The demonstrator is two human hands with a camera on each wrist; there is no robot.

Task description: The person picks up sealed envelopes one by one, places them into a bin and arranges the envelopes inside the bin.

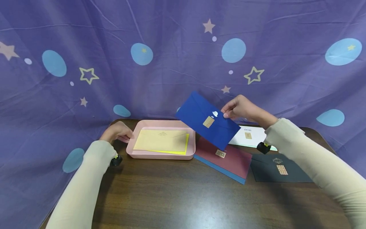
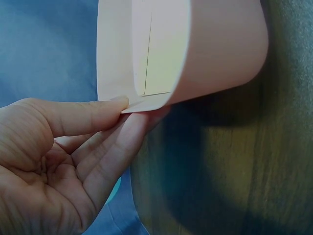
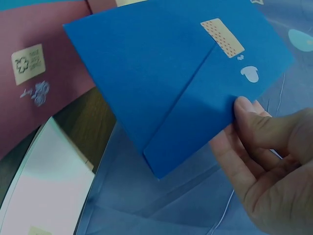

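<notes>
Two hands at work: your right hand [image 1: 238, 109] pinches a dark blue paper envelope [image 1: 208, 120] aloft above the counter [image 1: 183, 197], while your left hand [image 1: 115, 132] pinches the pink plastic tray's [image 1: 160, 155] rim.

Wooden table [image 1: 183, 197] bears pink tray [image 1: 160, 155], envelopes [image 1: 228, 160].

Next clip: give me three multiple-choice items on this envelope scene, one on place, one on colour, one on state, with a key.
1. Where do the yellow envelopes lie?
A. in the pink tray
B. on the black envelope
C. on the floor

2. What colour is the envelope that the right hand holds?
A. maroon
B. white
C. blue

3. What is the left hand doing?
A. hanging idle
B. pinching the tray's rim
C. pressing the table

Key: 1 A, they rest inside the tray; 2 C, blue in the head and right wrist views; 3 B, thumb and fingers pinch the rim in the left wrist view.
</notes>
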